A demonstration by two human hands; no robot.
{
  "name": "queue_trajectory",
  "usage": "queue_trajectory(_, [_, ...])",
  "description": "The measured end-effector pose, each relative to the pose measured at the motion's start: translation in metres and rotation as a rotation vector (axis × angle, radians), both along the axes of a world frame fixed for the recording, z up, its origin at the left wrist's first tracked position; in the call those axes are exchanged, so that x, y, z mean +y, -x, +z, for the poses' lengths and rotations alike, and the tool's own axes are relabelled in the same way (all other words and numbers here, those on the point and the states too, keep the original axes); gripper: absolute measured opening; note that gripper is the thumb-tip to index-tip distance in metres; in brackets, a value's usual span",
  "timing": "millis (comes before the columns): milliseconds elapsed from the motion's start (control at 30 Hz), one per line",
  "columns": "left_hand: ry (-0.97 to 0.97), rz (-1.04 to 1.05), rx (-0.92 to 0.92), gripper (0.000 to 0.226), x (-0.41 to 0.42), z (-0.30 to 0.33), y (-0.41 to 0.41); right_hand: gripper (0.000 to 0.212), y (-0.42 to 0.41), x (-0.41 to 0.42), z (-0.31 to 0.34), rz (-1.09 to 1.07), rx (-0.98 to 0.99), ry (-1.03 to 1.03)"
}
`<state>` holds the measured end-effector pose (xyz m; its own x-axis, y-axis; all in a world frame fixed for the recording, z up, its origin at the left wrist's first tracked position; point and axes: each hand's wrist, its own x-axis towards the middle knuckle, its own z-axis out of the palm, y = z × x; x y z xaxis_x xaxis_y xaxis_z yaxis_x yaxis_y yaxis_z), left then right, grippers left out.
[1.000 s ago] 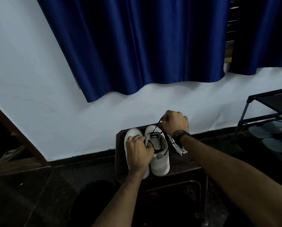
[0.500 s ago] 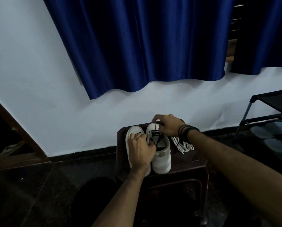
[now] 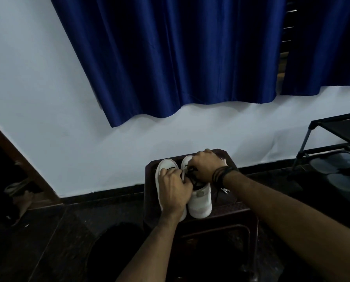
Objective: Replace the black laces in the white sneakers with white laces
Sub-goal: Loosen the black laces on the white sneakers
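Two white sneakers (image 3: pixel 200 202) sit side by side on a small dark desk (image 3: pixel 227 208) against the wall. Left hand (image 3: pixel 173 189) curls over the left shoe's opening, pinning the pair down. Right hand (image 3: pixel 205 167) is curled on the right sneaker's black lace (image 3: pixel 193 181), pinching it near the toe-end eyelets. White laces (image 3: pixel 224 189) lie just beside, mostly hidden under the right wrist. Step looks like unthreading, early on. Best pull one eyelet at a time, slack first, shoe held firm so it doesn't slide off.
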<state>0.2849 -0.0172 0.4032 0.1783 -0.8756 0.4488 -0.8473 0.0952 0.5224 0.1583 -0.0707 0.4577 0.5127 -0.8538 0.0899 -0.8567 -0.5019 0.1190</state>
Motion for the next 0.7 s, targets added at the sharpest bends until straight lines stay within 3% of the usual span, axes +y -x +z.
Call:
queue_trajectory(167, [-0.003,-0.007,0.001,0.007,0.000,0.001,0.001,0.003,0.004,-0.006,-0.014,0.006,-0.056,0.257])
queue_trajectory(267, [-0.001,-0.009,-0.002,0.008,0.001,0.002,0.001,0.010,0.005,-0.007,-0.020,-0.084,-0.161,0.259])
queue_trajectory(567, [0.002,0.001,-0.015,0.016,0.001,0.002,0.002,0.024,0.025,-0.016,0.015,-0.644,-0.920,0.189])
queue_trajectory(700, [0.006,-0.006,-0.008,0.017,0.001,0.002,0.003,0.018,0.024,-0.017,0.019,-0.755,-1.154,0.161])
